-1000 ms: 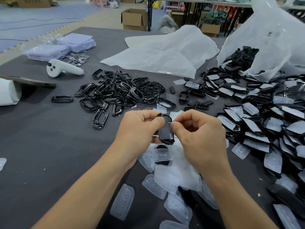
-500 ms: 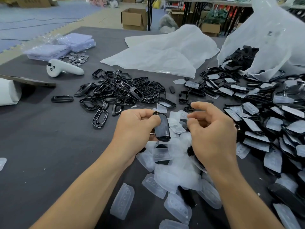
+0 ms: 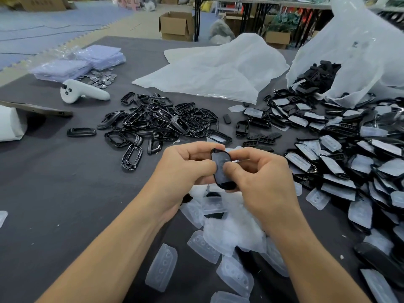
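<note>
Back in with the right hand (image 3: 262,182), loose and empty a moment ago, now pinching the shell (image 3: 221,169), thumb on its face. Gripped at the other edge by the curled left hand (image 3: 185,169), above the film pile (image 3: 236,232). Probably another peel starting.

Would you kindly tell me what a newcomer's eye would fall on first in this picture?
First, at the centre, the left hand and the right hand both pinch a black oval shell. Next, a heap of film-covered black shells spreads out from a clear bag on the right, and a pile of black frames lies beyond the hands, to the left.
</note>
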`<move>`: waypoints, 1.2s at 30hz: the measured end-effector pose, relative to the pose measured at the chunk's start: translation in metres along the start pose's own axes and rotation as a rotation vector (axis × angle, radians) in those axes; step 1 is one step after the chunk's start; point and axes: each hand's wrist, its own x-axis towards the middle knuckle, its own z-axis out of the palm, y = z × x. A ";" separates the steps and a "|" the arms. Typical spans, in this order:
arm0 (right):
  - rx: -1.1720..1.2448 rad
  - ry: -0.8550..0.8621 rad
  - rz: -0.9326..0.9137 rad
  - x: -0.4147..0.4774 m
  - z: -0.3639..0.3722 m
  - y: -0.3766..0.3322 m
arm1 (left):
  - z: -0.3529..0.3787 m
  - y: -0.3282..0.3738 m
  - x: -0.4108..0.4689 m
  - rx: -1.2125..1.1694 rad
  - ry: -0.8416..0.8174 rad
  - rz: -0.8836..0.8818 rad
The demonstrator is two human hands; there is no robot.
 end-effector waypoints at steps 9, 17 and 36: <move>-0.131 0.005 -0.098 -0.001 0.001 -0.001 | 0.005 -0.002 0.002 0.138 0.101 0.027; -0.055 -0.003 -0.009 -0.001 0.002 0.000 | 0.007 -0.005 0.001 0.158 0.174 0.063; 0.071 -0.059 -0.015 -0.002 0.003 -0.004 | 0.006 -0.013 0.002 0.355 0.365 0.226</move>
